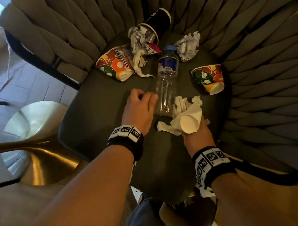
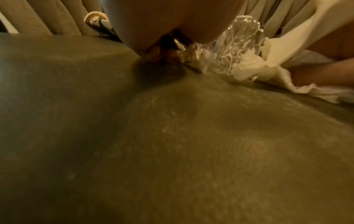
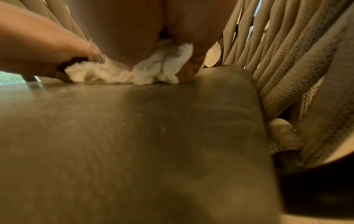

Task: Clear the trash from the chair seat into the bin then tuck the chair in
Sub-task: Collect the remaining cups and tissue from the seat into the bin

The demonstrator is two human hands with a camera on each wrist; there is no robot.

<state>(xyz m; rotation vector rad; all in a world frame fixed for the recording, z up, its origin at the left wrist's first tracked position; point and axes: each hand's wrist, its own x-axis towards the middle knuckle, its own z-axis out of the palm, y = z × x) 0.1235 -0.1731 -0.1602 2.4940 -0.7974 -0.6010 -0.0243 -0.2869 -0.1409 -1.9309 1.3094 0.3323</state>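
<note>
Dining area: woven chair [image 1: 249, 39], pedestal table [image 1: 36, 164]

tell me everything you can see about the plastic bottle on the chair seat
The plastic bottle is clear, ribbed and looks empty, with a blue cap and a dark blue label near the neck. It lies on its side on the dark chair seat, cap toward the backrest, base toward the person. The left hand touches its lower part with curled fingers; whether it grips yet is unclear. White tissue, held with a white cup in the right hand, lies against its base.
</note>
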